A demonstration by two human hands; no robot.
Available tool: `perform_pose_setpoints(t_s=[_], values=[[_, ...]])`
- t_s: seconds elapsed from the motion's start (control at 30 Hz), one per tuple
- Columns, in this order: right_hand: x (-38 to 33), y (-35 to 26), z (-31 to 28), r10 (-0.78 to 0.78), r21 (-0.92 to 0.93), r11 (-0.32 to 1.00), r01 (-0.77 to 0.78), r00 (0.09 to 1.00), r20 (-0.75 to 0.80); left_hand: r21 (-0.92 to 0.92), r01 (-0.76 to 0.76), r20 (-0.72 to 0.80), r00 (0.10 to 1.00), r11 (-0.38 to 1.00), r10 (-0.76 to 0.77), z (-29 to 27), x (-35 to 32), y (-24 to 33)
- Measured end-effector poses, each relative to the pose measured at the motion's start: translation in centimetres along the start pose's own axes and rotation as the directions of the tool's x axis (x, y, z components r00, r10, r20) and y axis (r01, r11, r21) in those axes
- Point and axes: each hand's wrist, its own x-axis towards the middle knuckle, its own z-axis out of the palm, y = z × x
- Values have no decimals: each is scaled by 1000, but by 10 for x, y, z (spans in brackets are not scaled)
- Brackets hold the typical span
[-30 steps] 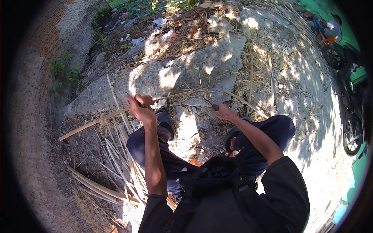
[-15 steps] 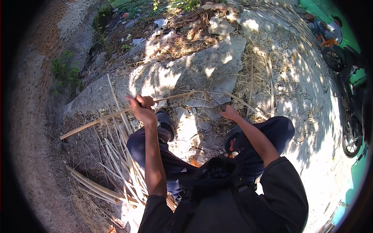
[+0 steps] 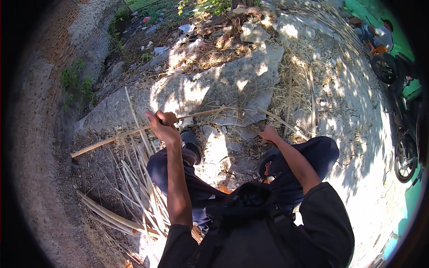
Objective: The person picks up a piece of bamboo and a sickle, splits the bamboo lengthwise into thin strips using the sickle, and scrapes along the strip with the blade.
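Note:
My left hand (image 3: 163,127) is closed around a long, thin bamboo strip (image 3: 107,142). The strip slants from the lower left up past my fist, and its thinner far end lies over the grey stone slab (image 3: 232,89). My right hand (image 3: 269,133) grips what looks like a knife by its dark handle (image 3: 262,128). Its blade is faint and hard to make out, pointing up and left toward the strip's thin end. Between my hands and my knees are my dark shoes (image 3: 191,145).
A pile of split bamboo strips (image 3: 138,190) lies by my left knee, with thicker bamboo pieces (image 3: 107,214) beside it. More strips (image 3: 312,102) rest on dry straw at the right. A brick wall (image 3: 49,89) runs along the left. Motorcycles (image 3: 402,116) and a seated person (image 3: 383,35) are far right.
My right hand has shifted slightly right and down with the knife, whose blade has drawn away from the strip's thin end. My left hand has hardly moved.

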Motion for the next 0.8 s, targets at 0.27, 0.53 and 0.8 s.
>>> perform_pose_setpoints(t_s=[0.27, 0.53, 0.8], values=[[19, 13, -16, 82, 183, 980, -73, 996, -44, -84, -106, 125, 985, 991, 116, 27, 17, 47], [-39, -130, -80, 3, 856, 472, 213, 970, -242, -257, -187, -3, 981, 948, 193, -22, 45, 125], [-107, -166, -204, -216, 365, 698, 616, 667, -713, -477, -93, 74, 987, 874, 146, -59, 51, 129]])
